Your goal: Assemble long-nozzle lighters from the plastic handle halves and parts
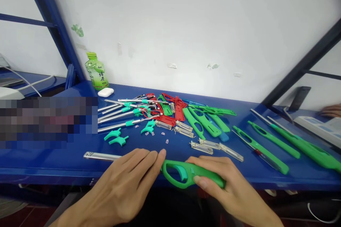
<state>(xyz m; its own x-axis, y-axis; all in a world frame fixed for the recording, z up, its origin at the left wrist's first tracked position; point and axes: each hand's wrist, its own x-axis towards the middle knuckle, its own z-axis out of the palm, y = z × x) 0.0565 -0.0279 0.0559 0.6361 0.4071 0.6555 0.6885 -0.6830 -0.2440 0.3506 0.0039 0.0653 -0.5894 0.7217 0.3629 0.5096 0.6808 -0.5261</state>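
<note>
My right hand grips a green plastic lighter handle at the front edge of the blue bench; a teal trigger sits in its loop. My left hand lies palm down beside it, fingers together, with fingertips touching the handle's left end. A metal tube extends leftward from under my left hand. Just beyond my hands lie clear fuel tanks and small loose clips.
Metal tubes with teal collars, red shells and green shells are heaped mid-bench. Assembled green lighters lie to the right. A green tea bottle and white earbud case stand at the back. Another person's hand shows far right.
</note>
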